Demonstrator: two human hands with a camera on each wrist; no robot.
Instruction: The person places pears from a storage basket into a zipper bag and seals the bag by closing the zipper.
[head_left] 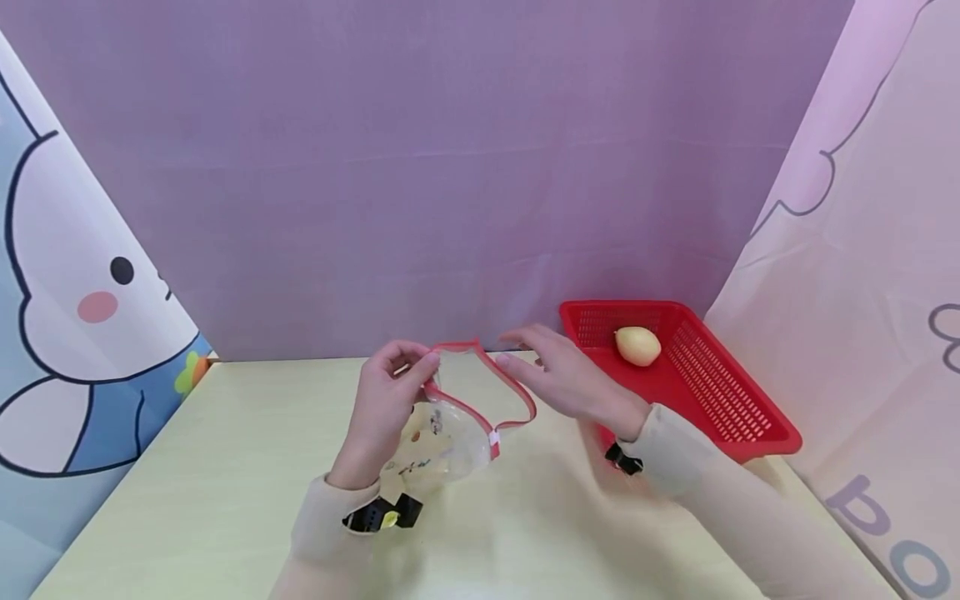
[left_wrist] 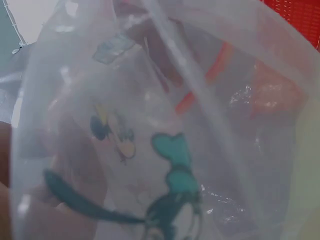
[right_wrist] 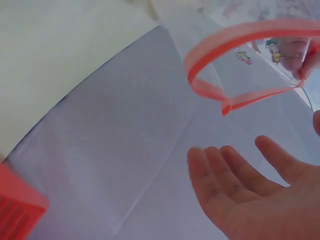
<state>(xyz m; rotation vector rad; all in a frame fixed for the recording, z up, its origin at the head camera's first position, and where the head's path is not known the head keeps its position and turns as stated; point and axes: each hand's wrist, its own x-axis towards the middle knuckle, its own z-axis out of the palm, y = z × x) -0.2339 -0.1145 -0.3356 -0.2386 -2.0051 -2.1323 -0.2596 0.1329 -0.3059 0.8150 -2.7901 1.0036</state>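
A clear zip bag point(head_left: 450, 442) with a red zip rim and cartoon prints is held up over the pale table point(head_left: 225, 500), its mouth gaping wide. My left hand point(head_left: 393, 375) pinches the bag's near-left rim. My right hand point(head_left: 555, 371) hovers just right of the mouth with fingers straight, holding nothing; in the right wrist view its palm point(right_wrist: 250, 185) faces the red rim point(right_wrist: 235, 65), a short gap apart. The left wrist view is filled by the bag's film point(left_wrist: 160, 150) with its printed figures. A yellowish potato point(head_left: 637, 346) lies in the red basket point(head_left: 720, 400).
The red mesh basket sits at the table's back right, close behind my right wrist. A purple cloth point(head_left: 450, 167) hangs behind the table, with printed curtains at the left point(head_left: 75, 333) and right point(head_left: 862, 333).
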